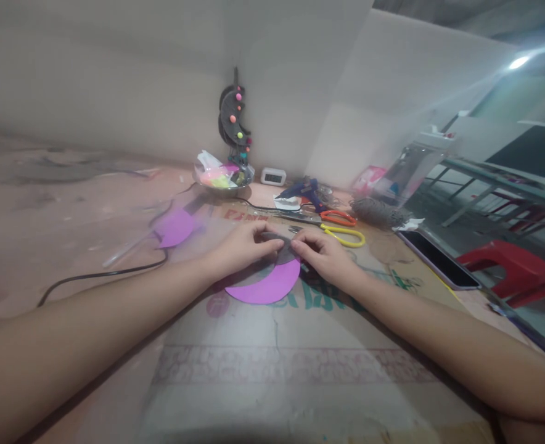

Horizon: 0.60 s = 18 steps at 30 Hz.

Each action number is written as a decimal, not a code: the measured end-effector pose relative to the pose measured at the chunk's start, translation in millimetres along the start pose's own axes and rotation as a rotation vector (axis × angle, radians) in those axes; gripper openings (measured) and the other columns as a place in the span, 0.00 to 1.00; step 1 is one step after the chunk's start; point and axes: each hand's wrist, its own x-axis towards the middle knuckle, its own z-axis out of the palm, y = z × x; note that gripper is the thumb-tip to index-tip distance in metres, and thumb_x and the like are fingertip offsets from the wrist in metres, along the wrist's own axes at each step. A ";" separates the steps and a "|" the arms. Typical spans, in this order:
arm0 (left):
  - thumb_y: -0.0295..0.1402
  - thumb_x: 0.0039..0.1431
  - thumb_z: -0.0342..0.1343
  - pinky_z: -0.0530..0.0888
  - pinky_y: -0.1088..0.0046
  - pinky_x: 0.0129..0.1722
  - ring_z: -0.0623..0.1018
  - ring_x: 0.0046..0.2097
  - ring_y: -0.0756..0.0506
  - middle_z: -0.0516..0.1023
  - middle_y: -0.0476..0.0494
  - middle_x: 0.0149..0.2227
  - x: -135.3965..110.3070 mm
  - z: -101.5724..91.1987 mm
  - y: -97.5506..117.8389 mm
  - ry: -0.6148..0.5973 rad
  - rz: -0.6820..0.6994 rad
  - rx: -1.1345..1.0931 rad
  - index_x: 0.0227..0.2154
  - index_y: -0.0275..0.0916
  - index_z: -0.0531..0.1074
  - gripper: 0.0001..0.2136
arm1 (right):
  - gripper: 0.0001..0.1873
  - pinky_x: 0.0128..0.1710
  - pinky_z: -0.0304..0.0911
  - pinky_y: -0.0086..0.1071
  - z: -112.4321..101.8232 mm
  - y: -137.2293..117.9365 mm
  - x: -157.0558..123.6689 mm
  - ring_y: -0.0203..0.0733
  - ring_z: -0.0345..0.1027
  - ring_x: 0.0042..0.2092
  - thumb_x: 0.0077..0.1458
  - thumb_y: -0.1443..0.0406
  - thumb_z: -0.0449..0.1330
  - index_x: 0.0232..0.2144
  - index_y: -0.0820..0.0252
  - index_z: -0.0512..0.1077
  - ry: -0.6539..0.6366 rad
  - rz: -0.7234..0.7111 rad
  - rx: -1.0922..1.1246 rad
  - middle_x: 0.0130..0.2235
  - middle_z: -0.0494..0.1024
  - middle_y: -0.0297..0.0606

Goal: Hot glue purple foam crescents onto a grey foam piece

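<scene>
Both hands meet over a cardboard sheet (217, 364) and pinch a dark grey curved piece (286, 251), perhaps felt or foam. My left hand (247, 246) grips its left side between thumb and fingers. On the right edge, my right hand (321, 251) closes thumb and fingertips. A purple crescent (267, 285) lies just below the grey piece, partly overlapped by it; whether the two are joined I cannot tell. Yellow-handled scissors (346, 235) rest beyond my right hand, their blades partly hidden.
Behind are orange-handled scissors (340, 217), a blue glue gun (307, 190), a bowl of scraps (221, 190), a decorated dark crescent (230, 117), a small clock (273, 177) and grey yarn (378, 213). A purple piece (177, 228) and black cord (115, 271) lie left, a phone (439, 262) right.
</scene>
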 end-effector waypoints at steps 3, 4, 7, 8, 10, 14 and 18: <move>0.40 0.54 0.57 0.67 0.77 0.25 0.74 0.28 0.50 0.77 0.47 0.26 -0.7 1.4 -0.2 0.012 0.019 0.046 0.33 0.38 0.69 0.10 | 0.14 0.33 0.58 0.30 0.3 -0.1 0.3 0.36 0.63 0.31 0.59 0.59 0.54 0.24 0.60 0.67 -0.008 -0.020 -0.024 0.27 0.70 0.34; 0.39 0.54 0.57 0.68 0.77 0.26 0.74 0.28 0.50 0.77 0.47 0.26 -1.1 1.9 0.1 0.015 0.030 0.060 0.32 0.38 0.69 0.10 | 0.13 0.33 0.58 0.30 0.5 0.2 0.3 0.37 0.64 0.31 0.59 0.60 0.54 0.24 0.60 0.68 -0.006 -0.029 -0.035 0.28 0.71 0.34; 0.39 0.54 0.57 0.68 0.77 0.26 0.74 0.28 0.50 0.76 0.48 0.27 -2.1 2.3 1.6 0.037 0.057 0.098 0.33 0.38 0.69 0.09 | 0.12 0.34 0.59 0.31 1.0 1.3 0.1 0.37 0.65 0.32 0.58 0.61 0.55 0.25 0.60 0.68 -0.002 -0.041 -0.048 0.29 0.72 0.35; 0.39 0.54 0.56 0.67 0.77 0.26 0.73 0.28 0.50 0.75 0.48 0.26 -2.3 2.1 2.1 0.038 0.057 0.098 0.33 0.38 0.69 0.10 | 0.13 0.34 0.59 0.31 1.1 1.5 0.0 0.37 0.64 0.32 0.58 0.60 0.55 0.25 0.60 0.68 -0.004 -0.038 -0.045 0.28 0.72 0.35; 0.41 0.55 0.56 0.67 0.78 0.25 0.73 0.27 0.51 0.74 0.49 0.26 -2.2 1.3 3.0 0.022 0.042 0.075 0.35 0.38 0.70 0.11 | 0.13 0.34 0.59 0.31 1.0 1.5 -0.2 0.36 0.64 0.31 0.59 0.60 0.54 0.25 0.59 0.68 -0.006 -0.030 -0.036 0.28 0.71 0.34; 0.43 0.55 0.55 0.65 0.78 0.23 0.72 0.27 0.51 0.73 0.49 0.25 -0.5 0.1 3.3 -0.003 0.029 0.042 0.33 0.37 0.70 0.13 | 0.15 0.33 0.58 0.31 0.4 -0.2 -0.5 0.36 0.63 0.31 0.60 0.59 0.53 0.24 0.59 0.67 0.012 -0.021 -0.022 0.27 0.70 0.34; 0.42 0.55 0.56 0.65 0.78 0.24 0.71 0.26 0.52 0.72 0.50 0.24 1.2 -0.1 2.4 -0.024 0.041 0.054 0.30 0.37 0.70 0.12 | 0.15 0.33 0.58 0.31 0.2 -1.8 -1.0 0.37 0.63 0.31 0.59 0.58 0.54 0.24 0.59 0.67 0.029 -0.015 -0.007 0.27 0.70 0.34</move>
